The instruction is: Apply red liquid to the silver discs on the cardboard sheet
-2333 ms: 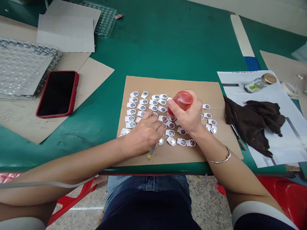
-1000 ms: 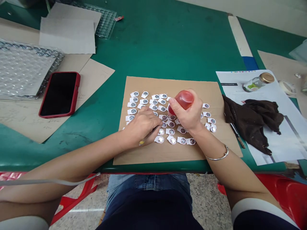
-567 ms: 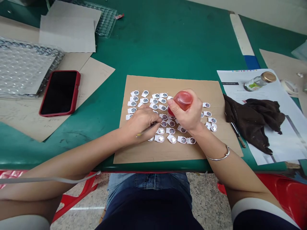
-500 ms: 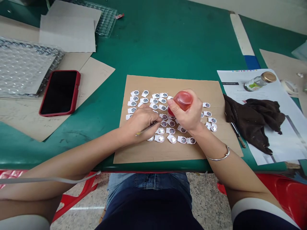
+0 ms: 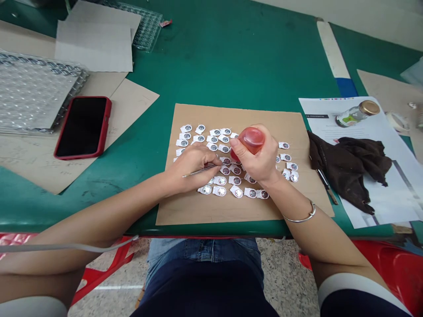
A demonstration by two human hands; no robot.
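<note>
Rows of small white tabs with round silver discs (image 5: 219,190) lie on a brown cardboard sheet (image 5: 198,211). My left hand (image 5: 195,164) rests low over the left-middle rows, its fingers closed round a thin metal stick-like tool (image 5: 198,171); the tool's far tip is hidden by the fingers. My right hand (image 5: 261,156) is wrapped round a red, translucent, rounded squeeze bottle (image 5: 252,138), held over the middle of the sheet. The bottle's lower end is mostly hidden behind the thumb and fingers. Both hands cover some of the tabs.
A red-cased phone (image 5: 82,127) and bubble wrap (image 5: 29,97) lie on paper sheets at left. On the right are a dark brown cloth (image 5: 350,167), a brush-like tool (image 5: 327,187) and a glass jar (image 5: 357,113) lying on white paper. The green table's (image 5: 238,57) front edge runs beneath my forearms.
My left hand has turned slightly, and the thin tool lies flatter. More of the tabs in the lower left rows now show. The right hand and bottle have barely moved.
</note>
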